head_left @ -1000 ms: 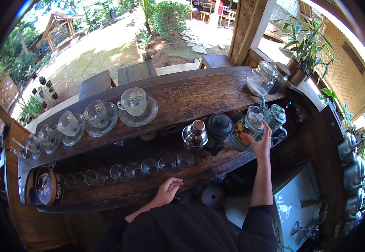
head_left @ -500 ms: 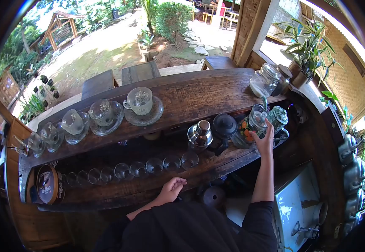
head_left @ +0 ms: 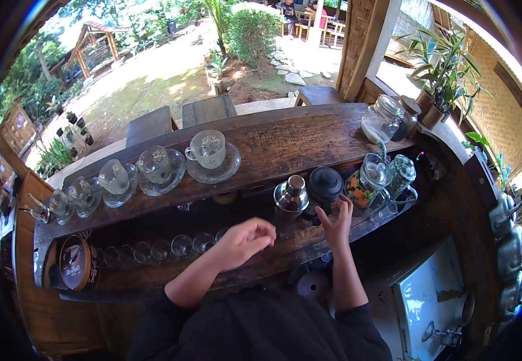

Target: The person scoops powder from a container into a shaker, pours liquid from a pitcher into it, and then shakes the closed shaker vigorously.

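Observation:
My right hand [head_left: 336, 222] is over the lower shelf, thumb and fingers spread and nothing between them. Just beyond its fingertips stands a black-lidded press pot [head_left: 326, 185], beside a shiny metal cocktail shaker [head_left: 291, 195]. To the right are a glass jug with an orange floral pattern [head_left: 362, 191] and a green-patterned glass jug [head_left: 402, 173]. My left hand [head_left: 246, 242], loosely curled with a gap between thumb and fingers, holds nothing visible. It covers part of the row of clear glasses [head_left: 181, 245] on the shelf.
Glass cups on saucers [head_left: 207, 150] line the raised wooden counter [head_left: 297, 135]. A lidded jar of white contents [head_left: 381, 120] stands at its right end. A round brown container [head_left: 73, 263] sits at left; a pale sink area [head_left: 420, 289] lies at lower right.
My right hand has moved left, away from the floral jug to near the press pot. My left hand has risen forward over the row of glasses, its fingers loosely curled.

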The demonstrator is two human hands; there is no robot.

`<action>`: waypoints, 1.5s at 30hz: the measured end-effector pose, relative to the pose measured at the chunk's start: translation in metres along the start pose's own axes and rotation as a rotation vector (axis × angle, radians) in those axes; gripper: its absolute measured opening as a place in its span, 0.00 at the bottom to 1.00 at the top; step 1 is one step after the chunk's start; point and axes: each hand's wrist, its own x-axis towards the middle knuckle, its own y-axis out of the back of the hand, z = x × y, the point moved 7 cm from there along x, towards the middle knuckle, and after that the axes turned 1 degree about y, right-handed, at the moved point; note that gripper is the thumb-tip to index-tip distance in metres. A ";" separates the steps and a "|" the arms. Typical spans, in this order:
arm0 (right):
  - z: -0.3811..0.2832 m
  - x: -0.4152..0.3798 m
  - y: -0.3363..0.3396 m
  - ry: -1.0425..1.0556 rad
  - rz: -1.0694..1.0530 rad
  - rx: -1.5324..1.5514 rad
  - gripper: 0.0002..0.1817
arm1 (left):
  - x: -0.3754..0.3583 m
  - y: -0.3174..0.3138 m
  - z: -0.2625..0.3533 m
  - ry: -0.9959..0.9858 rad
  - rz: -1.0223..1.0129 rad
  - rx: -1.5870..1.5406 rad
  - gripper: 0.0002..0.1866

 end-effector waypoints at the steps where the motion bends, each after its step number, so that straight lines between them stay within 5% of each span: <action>1: 0.009 0.000 -0.007 -0.086 -0.036 0.060 0.21 | 0.012 0.004 0.008 -0.022 0.077 0.087 0.16; 3: 0.009 -0.002 -0.008 -0.092 -0.035 0.097 0.20 | 0.035 0.010 0.016 -0.043 0.159 0.170 0.21; 5: 0.009 -0.002 -0.008 -0.100 -0.040 0.134 0.19 | 0.059 0.019 0.016 -0.126 0.265 0.697 0.38; 9: 0.023 0.002 0.001 -0.091 -0.023 0.127 0.16 | 0.094 0.026 -0.011 0.072 0.187 0.737 0.56; 19: 0.042 0.002 0.024 -0.135 -0.073 0.174 0.18 | 0.114 0.020 -0.039 -0.008 0.133 0.685 0.60; 33: 0.045 -0.013 0.042 -0.202 -0.050 0.222 0.20 | 0.112 0.005 -0.020 -0.138 0.247 0.617 0.49; 35: 0.029 -0.021 0.066 -0.131 0.172 0.215 0.23 | 0.111 0.001 -0.013 -0.140 0.253 0.601 0.48; 38: -0.003 -0.030 0.074 0.041 0.182 0.345 0.23 | 0.101 -0.007 0.008 -0.199 0.285 0.607 0.49; 42: -0.092 -0.016 0.070 0.222 -0.104 0.285 0.38 | 0.069 -0.028 0.060 -0.483 0.192 0.422 0.51; 45: -0.128 -0.029 0.040 0.260 -0.426 0.582 0.55 | 0.044 -0.040 0.071 -0.537 0.134 0.259 0.55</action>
